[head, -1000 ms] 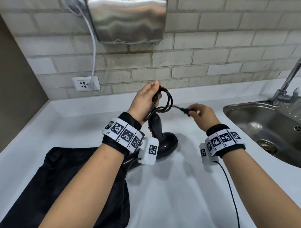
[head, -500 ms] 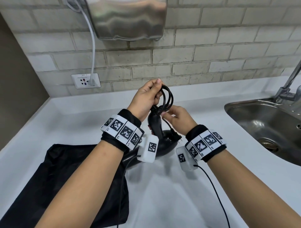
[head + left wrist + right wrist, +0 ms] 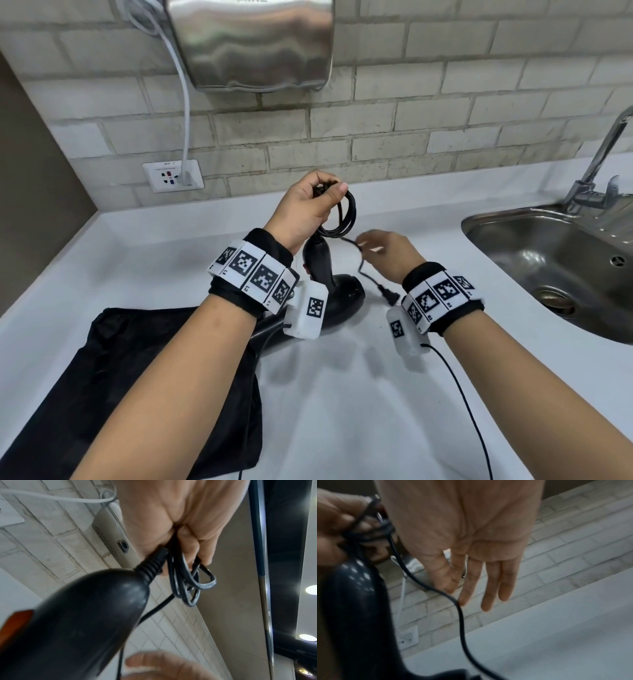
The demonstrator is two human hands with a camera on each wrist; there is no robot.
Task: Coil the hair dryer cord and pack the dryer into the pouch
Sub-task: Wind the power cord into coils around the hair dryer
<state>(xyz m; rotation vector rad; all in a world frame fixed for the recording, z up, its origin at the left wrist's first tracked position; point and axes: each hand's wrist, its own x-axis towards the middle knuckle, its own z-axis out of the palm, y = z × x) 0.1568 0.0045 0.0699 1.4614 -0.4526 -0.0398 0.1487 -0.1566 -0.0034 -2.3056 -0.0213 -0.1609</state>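
Left hand (image 3: 310, 209) is gripping the coiled cord (image 3: 342, 216) in a bunch above the dryer handle, fingers (image 3: 192, 547) curled round several loops. The hair dryer (image 3: 329, 281) is standing handle-up on the white desk (image 3: 342, 394), body down, long axis roughly vertical and leaning slightly away. The loose tail of cord is running from the coil down and to the right, ending in the plug (image 3: 387, 295), which is hanging just beside the right wrist, not coiled in yet.

Right hand (image 3: 388, 253) is nearer the tail, sitting just right of and below the coil. Its fingers (image 3: 488, 588) are looking straight and slightly spread in the right wrist view, cord crossing over the fingertip of the first one; touching or just in front, can't tell, blurred. No pinch visible.

Judgement: next move is turning on catching that tail and bringing it up-left to the coil.

Left wrist view is showing the strain relief and loop count, hidden in the head view. Head view alone is showing the plug and the black pouch (image 3: 137, 377), lying flat on the desk to the left, dryer nozzle at its edge.
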